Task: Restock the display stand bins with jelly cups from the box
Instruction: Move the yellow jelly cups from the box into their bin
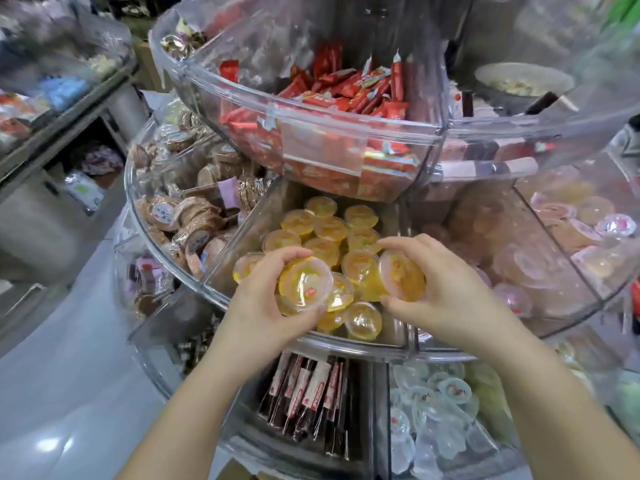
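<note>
**Both hands set yellow jelly cups into the middle bin of a clear display stand**

A person stands over a tiered, clear plastic display stand (429,143), arms reaching forward and down from the bottom of the view. Going left to right: on the far left of the middle tier, a bin holds wrapped brown biscuits (183,216). Next to it, behind a clear divider, sits the wedge-shaped jelly bin (221,282), partly filled with yellow jelly cups (325,233) lying loosely piled.

The left hand (273,306) hovers over the near edge of this bin. Its fingers curl over the top and its thumb wraps underneath, gripping a yellow cup (306,285) with the clear lid facing the viewer; a second cup seems tucked behind the fingers, though that is hard to confirm. Just to the right, the right hand (443,289) pinches another yellow cup (401,280) between curled fingers above and thumb below, tilted on edge. The two hands are near each other but apart.

Further right, the neighbouring bin holds pale pink and orange cups (554,237). Above, a bin holds red wrapped sweets (346,91); below, dark stick packets (311,393) and clear cups (436,403). The supply box is not in view.

This looks like the placing step. The next move likely calls for lowering the hands and loosening the fingers so the cups settle onto the pile without rolling over the low front rim.
</note>
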`<state>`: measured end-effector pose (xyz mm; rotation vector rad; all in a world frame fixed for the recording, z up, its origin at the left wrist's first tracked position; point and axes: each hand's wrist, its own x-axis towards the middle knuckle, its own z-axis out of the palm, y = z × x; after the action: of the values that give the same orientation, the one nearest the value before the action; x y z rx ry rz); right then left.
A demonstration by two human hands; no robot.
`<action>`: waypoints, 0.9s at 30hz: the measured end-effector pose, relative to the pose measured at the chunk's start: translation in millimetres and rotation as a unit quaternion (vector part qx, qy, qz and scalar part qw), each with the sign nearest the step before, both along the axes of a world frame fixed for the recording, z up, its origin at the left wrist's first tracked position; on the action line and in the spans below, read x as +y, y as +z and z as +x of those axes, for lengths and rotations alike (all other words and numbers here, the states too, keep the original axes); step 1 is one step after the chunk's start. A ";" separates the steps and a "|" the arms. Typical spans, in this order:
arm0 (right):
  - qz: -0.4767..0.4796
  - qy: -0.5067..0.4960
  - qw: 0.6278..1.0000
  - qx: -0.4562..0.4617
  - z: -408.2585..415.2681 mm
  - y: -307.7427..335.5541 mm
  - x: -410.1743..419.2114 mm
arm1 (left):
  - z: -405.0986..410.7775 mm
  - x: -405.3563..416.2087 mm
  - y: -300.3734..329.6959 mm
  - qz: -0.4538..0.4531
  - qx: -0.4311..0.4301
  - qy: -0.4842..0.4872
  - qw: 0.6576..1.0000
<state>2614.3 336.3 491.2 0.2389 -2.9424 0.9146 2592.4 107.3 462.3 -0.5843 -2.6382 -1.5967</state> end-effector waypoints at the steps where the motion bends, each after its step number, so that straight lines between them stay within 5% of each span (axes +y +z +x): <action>1: 0.012 0.000 1.000 0.006 0.0 0.1 -1.2 | -2.4 1.0 -1.2 -0.004 0.004 -0.002 1.000; 7: 0.232 0.023 0.972 0.034 -7.1 -16.8 -15.7 | -10.5 -2.4 -11.2 -0.003 -0.008 0.000 1.000; 12: 0.314 0.028 0.948 0.039 -10.7 -37.1 -30.7 | -13.7 -5.0 -19.4 0.025 -0.023 0.010 0.999; 27: 0.326 0.092 0.941 -0.012 -17.1 -22.6 -15.2 | -18.8 -15.0 -29.2 0.130 -0.072 -0.002 0.989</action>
<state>2597.2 321.0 468.7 0.5330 -3.1753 -0.0940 2573.6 92.3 433.1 -0.4784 -2.4602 -2.0117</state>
